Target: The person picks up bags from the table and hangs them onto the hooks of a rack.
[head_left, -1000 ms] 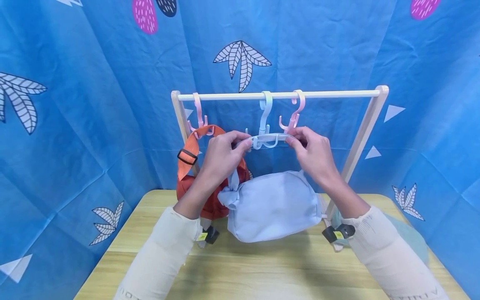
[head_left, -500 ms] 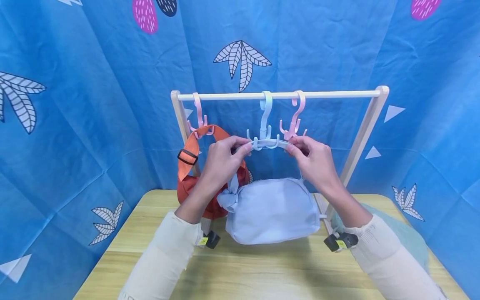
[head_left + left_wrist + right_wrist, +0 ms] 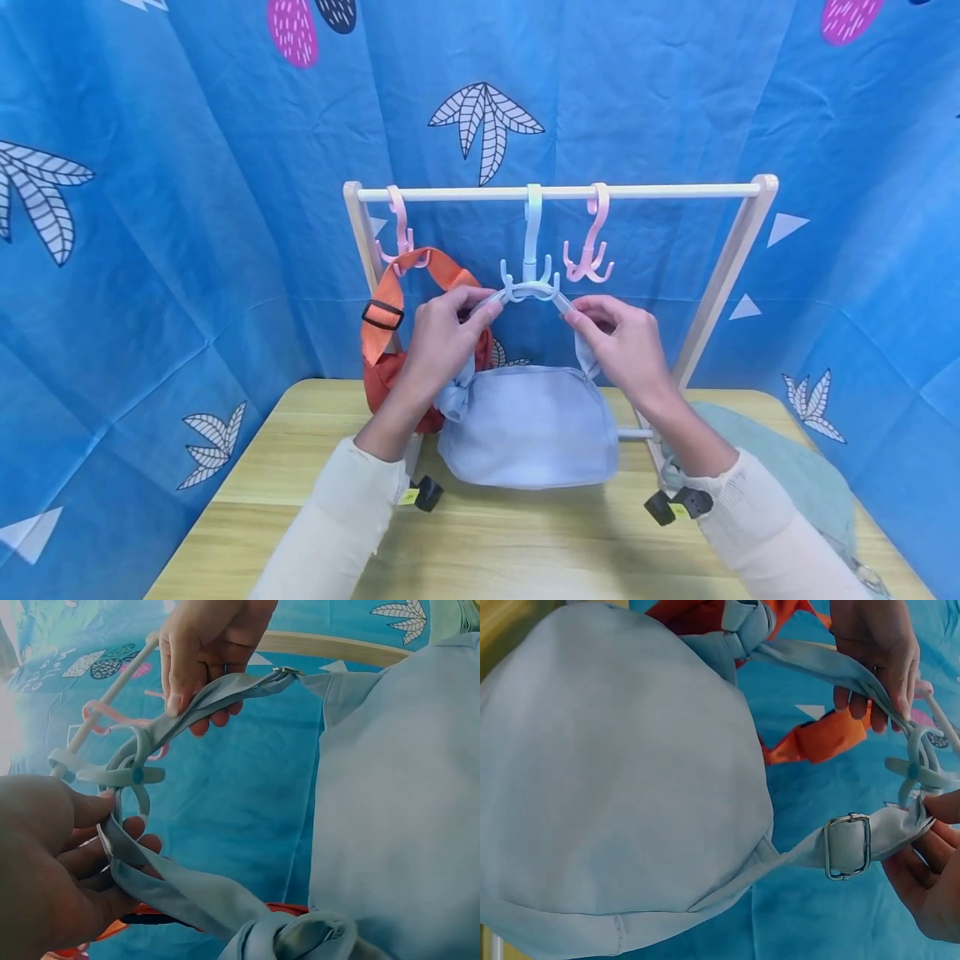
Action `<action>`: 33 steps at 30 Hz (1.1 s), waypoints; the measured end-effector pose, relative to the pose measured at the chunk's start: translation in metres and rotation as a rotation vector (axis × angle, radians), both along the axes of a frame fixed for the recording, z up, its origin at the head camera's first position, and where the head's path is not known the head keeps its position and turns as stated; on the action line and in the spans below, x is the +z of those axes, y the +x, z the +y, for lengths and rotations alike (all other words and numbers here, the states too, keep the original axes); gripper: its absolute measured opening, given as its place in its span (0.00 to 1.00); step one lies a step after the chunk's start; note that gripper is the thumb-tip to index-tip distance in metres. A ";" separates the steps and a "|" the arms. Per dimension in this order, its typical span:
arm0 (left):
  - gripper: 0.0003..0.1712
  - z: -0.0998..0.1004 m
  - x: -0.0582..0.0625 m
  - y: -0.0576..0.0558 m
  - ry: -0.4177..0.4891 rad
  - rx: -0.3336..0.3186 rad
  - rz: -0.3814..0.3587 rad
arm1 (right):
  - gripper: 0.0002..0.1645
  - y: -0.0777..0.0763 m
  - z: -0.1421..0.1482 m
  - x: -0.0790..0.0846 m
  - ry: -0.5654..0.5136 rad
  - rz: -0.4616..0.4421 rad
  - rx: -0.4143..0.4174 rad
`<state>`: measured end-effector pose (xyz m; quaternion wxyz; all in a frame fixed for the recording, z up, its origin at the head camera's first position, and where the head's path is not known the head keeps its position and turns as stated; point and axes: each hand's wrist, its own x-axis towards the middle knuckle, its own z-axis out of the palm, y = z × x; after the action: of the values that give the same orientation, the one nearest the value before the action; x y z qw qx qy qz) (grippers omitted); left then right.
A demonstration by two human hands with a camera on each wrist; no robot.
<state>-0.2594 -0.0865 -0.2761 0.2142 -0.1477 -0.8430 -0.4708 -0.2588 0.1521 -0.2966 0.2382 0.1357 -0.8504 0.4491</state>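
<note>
A light blue bag [image 3: 528, 429] hangs below a pale blue four-way hook [image 3: 531, 242], its strap [image 3: 217, 697] looped over the hook's lower prongs. My left hand [image 3: 447, 332] pinches the strap just left of the prongs, between thumb and fingers. On the other side my right hand [image 3: 622, 337] pinches the strap close to the prongs. In the right wrist view a metal buckle [image 3: 847, 846] sits on the strap near that hand. A knot [image 3: 300, 937] in the strap shows at the bag's left side.
A white rail [image 3: 675, 191] on a wooden stand carries the hooks. An orange-red bag [image 3: 382, 375] hangs from a pink hook [image 3: 401, 225] at left; another pink hook [image 3: 588, 242] hangs right of the blue one. A green bag [image 3: 780, 467] lies on the table [image 3: 480, 542] at right.
The strap has come down onto the blue hook's prongs and now bends over them. My right hand has moved slightly down, and the bag has shifted a little left and lower.
</note>
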 end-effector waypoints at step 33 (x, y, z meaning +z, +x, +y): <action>0.25 -0.011 -0.035 0.007 0.137 0.026 -0.009 | 0.18 0.007 -0.007 -0.020 -0.046 -0.006 0.007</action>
<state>-0.2528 -0.0971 -0.3109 0.2259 -0.1195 -0.8116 -0.5253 -0.2523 0.1448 -0.3168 0.2370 0.1316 -0.8401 0.4698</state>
